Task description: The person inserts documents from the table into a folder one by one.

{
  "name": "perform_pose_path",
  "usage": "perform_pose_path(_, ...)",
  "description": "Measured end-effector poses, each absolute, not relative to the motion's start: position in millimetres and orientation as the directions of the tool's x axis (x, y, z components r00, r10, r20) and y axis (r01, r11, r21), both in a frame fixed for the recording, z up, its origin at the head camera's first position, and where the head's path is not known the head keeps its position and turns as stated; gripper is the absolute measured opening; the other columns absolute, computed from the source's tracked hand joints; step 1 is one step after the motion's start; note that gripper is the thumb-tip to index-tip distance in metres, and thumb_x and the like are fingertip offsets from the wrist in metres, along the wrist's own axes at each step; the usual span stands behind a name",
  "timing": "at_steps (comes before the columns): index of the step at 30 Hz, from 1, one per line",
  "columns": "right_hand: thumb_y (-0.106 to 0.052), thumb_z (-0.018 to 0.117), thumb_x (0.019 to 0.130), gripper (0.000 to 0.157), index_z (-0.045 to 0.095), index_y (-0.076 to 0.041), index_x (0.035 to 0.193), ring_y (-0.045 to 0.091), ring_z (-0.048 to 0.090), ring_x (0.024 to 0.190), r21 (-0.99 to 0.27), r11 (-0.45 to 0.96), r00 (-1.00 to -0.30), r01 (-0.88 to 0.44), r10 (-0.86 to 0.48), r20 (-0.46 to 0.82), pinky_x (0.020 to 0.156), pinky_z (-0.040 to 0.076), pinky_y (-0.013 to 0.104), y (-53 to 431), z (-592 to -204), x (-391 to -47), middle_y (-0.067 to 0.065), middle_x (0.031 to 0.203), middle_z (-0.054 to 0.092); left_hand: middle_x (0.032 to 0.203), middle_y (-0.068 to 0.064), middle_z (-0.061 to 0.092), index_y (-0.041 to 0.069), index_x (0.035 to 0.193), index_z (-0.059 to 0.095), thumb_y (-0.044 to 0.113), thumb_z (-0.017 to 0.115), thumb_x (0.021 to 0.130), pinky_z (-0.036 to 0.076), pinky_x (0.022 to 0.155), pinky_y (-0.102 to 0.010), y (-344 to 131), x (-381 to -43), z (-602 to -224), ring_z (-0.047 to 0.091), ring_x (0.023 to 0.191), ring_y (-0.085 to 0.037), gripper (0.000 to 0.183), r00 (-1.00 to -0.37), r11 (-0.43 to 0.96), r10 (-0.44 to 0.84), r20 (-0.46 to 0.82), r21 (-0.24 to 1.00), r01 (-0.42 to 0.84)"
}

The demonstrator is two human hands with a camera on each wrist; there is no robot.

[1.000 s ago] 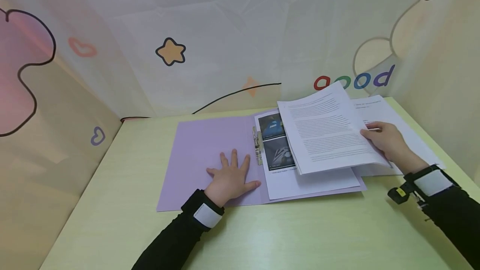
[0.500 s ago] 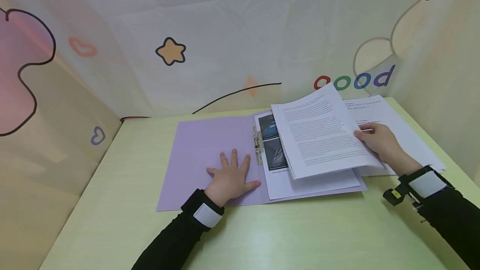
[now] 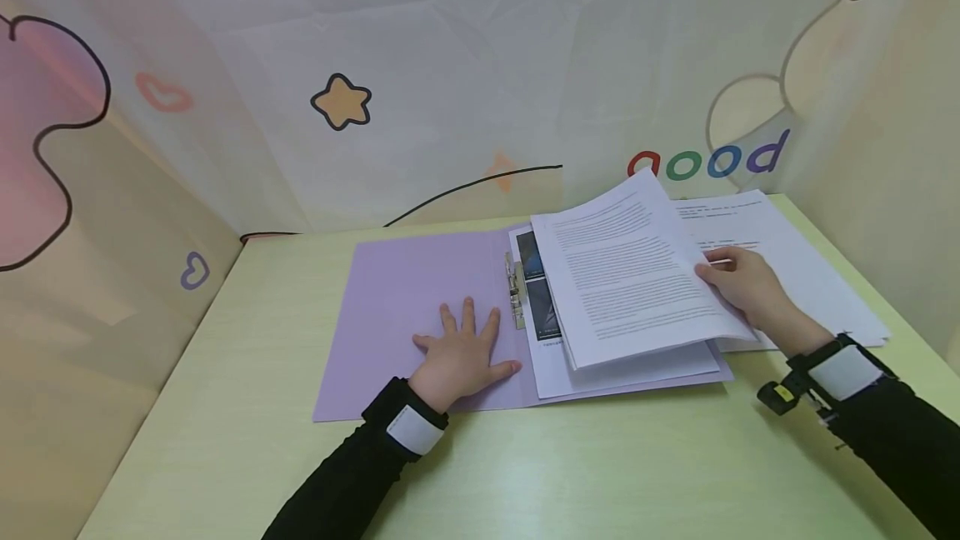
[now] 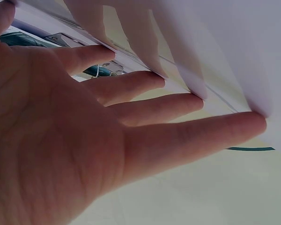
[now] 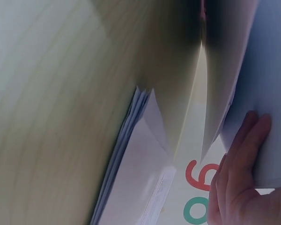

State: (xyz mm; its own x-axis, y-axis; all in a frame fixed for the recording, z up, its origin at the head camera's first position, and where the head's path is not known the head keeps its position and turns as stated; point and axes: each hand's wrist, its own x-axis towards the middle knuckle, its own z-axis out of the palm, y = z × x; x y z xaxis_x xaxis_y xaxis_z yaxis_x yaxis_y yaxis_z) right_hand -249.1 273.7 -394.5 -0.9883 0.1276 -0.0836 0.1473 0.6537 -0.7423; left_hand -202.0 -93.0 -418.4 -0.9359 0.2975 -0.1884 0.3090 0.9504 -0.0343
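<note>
Several sheets (image 3: 622, 273) tilt above the right side of the folder (image 3: 420, 282), right edge pinched by your right hand (image 3: 742, 283). Your left hand (image 3: 456, 363) rests, fingers spread, on its left cover. Rightward, a stack (image 3: 795, 282) lies on the table (image 3: 600, 473).

The folder (image 3: 420, 282) is plain lilac, the sheets (image 3: 622, 269) white with rows of dark print. The tabletop (image 3: 540, 473) is pale yellow-green. A black-outlined orange star (image 3: 341, 102) and red, green, blue and purple letters (image 3: 710, 162) pattern the whitish backdrop (image 3: 465, 82).
</note>
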Motion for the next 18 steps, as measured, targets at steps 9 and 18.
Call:
perform_pose_path(9, -0.027, 0.051, 0.097, 0.052, 0.041, 0.010, 0.133, 0.032, 0.050, 0.094, -0.741, 0.658, -0.991, 0.135, 0.105, -0.087, 0.068, 0.043, 0.025, 266.4, -395.7, -246.2, 0.030, 0.119, 0.047, 0.154, -0.024, 0.018, 0.019, 0.151, 0.027, 0.073, 0.041, 0.086, 0.031, 0.077, -0.078, -93.8, -202.4, -419.2, 0.018, 0.134, -0.056, 0.086, -0.934, 0.949, 0.304, -0.187, -0.026, 0.314)
perform_pose_path(18, -0.024, 0.051, 0.097, 0.049, 0.042, 0.010, 0.130, 0.032, 0.052, 0.092, -0.734, 0.669, -0.993, 0.116, 0.099, -0.067, 0.068, 0.044, 0.024, 260.9, -397.0, -243.7, 0.030, 0.117, 0.048, 0.154, -0.024, 0.017, 0.019, 0.152, 0.026, 0.073, 0.040, 0.086, 0.031, 0.077, -0.078, -93.9, -202.8, -419.7, 0.017, 0.134, -0.056, 0.086, -0.934, 0.949, 0.305, -0.185, -0.023, 0.314)
